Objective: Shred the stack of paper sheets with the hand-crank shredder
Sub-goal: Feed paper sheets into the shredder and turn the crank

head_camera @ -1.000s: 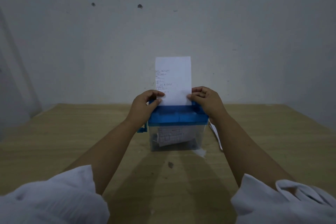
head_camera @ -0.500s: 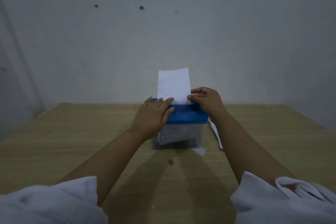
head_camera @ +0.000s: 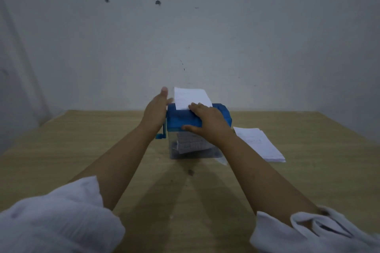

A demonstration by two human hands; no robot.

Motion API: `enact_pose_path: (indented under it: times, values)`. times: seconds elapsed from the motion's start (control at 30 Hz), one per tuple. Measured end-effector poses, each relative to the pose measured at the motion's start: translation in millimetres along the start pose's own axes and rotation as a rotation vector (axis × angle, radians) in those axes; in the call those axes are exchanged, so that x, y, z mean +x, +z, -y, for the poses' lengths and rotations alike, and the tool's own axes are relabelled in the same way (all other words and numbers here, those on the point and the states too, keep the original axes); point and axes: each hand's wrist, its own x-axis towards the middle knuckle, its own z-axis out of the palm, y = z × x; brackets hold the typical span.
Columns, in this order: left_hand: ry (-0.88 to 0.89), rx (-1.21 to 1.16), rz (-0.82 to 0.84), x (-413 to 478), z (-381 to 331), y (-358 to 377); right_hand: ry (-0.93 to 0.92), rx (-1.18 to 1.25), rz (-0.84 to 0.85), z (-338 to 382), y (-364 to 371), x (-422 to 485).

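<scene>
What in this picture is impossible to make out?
- Writing on the sheet in the shredder: too small and dim in the head view.
- Feed slot: covered by the right hand.
- Top of the crank: behind the left hand, which is motion-blurred.
- Sheet count of the stack: edges too fine.

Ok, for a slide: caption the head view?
Right hand presses on the blue shredder, a sheet in its slot; left hand open by the crank; paper stack alongside.
</scene>
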Motion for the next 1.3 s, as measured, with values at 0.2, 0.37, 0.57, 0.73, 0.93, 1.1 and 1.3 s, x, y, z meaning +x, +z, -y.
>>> enact_pose_path:
  times: [0.2,0.37,0.57,0.73,0.93,1.1,1.3]
  values:
    - [-0.499,-0.347,-0.054,-32,9,10,-0.001,-0.003,-0.027,-1,5,-2]
    - [-0.694,-0.408,0.075,-12,4,11,0.007,-0.023,-0.023,-1,5,-1]
    - [-0.724,-0.222,0.149,21,10,10,-0.004,-0.029,-0.01,-3,4,0]
    - [-0.657,-0.285,0.11,27,10,7,-0.01,-0.008,0.014,-3,3,0]
    - [-0.673,-0.446,0.115,30,9,5,-0.007,-0.012,0.014,-3,3,-1]
    - [-0.599,-0.428,0.134,39,19,4,-0.002,-0.019,0.006,-2,4,-3]
    - [-0.569,-0.465,0.123,47,26,4,0.003,-0.02,0.005,-1,3,-3]
